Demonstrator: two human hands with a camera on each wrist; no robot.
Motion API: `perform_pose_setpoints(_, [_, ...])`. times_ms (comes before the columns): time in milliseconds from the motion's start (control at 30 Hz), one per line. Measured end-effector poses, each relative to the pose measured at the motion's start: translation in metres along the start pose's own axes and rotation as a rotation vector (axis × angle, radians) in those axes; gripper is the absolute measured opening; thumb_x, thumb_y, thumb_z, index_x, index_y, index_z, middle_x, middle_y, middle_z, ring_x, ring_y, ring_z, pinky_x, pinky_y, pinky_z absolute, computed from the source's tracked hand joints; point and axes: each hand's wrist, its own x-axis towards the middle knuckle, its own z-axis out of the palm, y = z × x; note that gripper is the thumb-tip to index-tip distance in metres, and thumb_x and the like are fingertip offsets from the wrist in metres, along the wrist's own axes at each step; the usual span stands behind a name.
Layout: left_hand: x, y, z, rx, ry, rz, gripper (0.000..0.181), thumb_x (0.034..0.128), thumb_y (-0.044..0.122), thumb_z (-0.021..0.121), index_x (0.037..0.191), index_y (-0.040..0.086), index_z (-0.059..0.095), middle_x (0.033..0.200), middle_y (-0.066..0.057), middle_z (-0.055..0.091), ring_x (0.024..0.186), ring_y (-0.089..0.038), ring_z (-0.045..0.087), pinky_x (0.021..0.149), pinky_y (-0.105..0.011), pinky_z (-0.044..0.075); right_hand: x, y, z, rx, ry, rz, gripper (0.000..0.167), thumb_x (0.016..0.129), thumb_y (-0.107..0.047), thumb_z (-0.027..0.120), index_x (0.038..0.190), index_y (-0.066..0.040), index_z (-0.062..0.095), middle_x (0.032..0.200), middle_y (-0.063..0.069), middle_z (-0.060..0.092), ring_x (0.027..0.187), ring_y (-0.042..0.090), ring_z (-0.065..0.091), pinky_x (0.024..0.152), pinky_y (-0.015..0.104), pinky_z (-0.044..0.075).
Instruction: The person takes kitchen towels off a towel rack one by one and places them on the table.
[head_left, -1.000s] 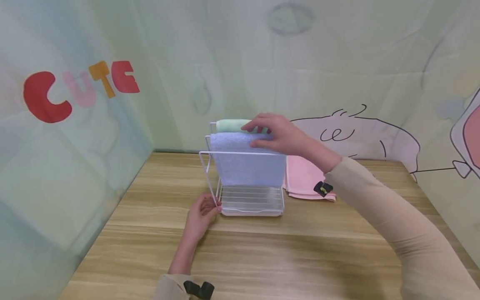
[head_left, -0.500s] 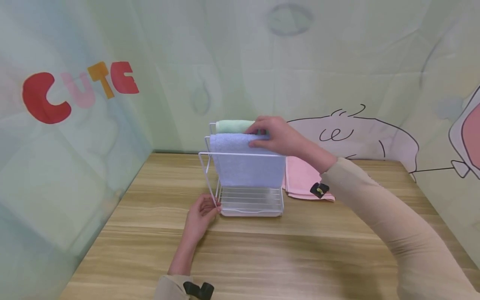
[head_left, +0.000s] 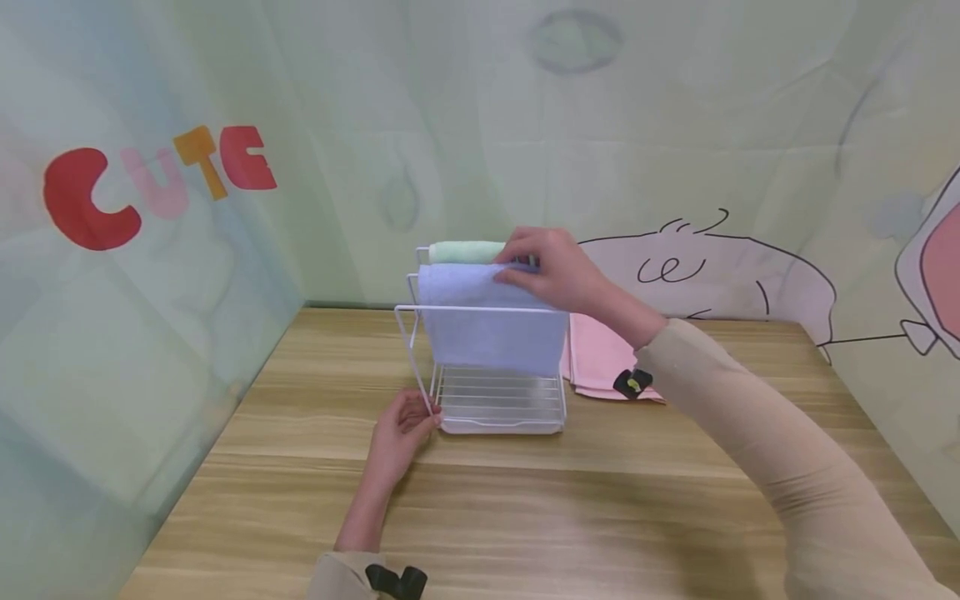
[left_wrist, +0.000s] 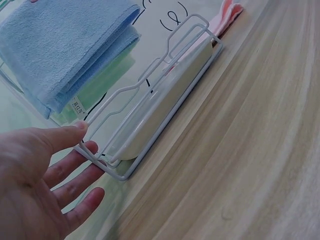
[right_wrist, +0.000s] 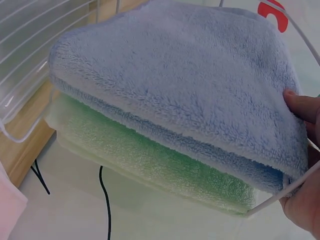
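Note:
A white wire rack [head_left: 498, 421] stands on the table, with a blue towel [head_left: 491, 325] draped over its middle bar and a green towel [head_left: 465, 252] over the rear one. My right hand [head_left: 562, 271] pinches the blue towel's top edge near its right end; the right wrist view shows the thumb on the blue towel [right_wrist: 185, 75], the green towel [right_wrist: 150, 160] lying behind. At the rack's front left lower corner my left hand [head_left: 401, 433] grips the wire. In the left wrist view, thumb and fingertips of the left hand [left_wrist: 50, 175] hold the rack's frame [left_wrist: 165, 122].
A folded pink towel [head_left: 600, 358] lies on the wooden table [head_left: 495, 517] just right of the rack. A light tray [head_left: 501, 427] sits in the rack's base. Printed fabric walls [head_left: 465, 125] stand behind and to the left.
My right hand has closed its fingers on the blue towel's top edge, and the towel's lower left part has risen slightly. My left hand has stayed at the rack's corner.

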Motion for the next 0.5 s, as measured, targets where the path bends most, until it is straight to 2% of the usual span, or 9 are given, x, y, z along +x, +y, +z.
perform_pose_setpoints(200, [-0.0002, 0.0005, -0.0002, 0.005, -0.006, -0.006, 0.030, 0.0862, -0.005, 0.068, 0.114, -0.005, 0.058, 0.112, -0.026, 0.070, 0.101, -0.019, 0.068, 0.088, -0.013, 0.053, 0.0005, -0.0011, -0.0015, -0.024, -0.012, 0.002, 0.013, 0.090, -0.015, 0.072, 0.100, -0.007, 0.077, 0.093, 0.006, 0.072, 0.072, 0.014, 0.055, 0.065, 0.025, 0.043])
perform_pose_setpoints(500, [0.0000, 0.0015, 0.0015, 0.006, -0.004, -0.011, 0.030, 0.0860, -0.006, 0.068, 0.114, -0.006, 0.058, 0.112, -0.026, 0.069, 0.097, -0.011, 0.067, 0.087, -0.012, 0.053, 0.0000, 0.0006, -0.0033, -0.001, -0.020, 0.033, 0.015, 0.090, -0.016, 0.072, 0.103, -0.008, 0.077, 0.094, 0.006, 0.073, 0.074, 0.015, 0.055, 0.066, 0.025, 0.043])
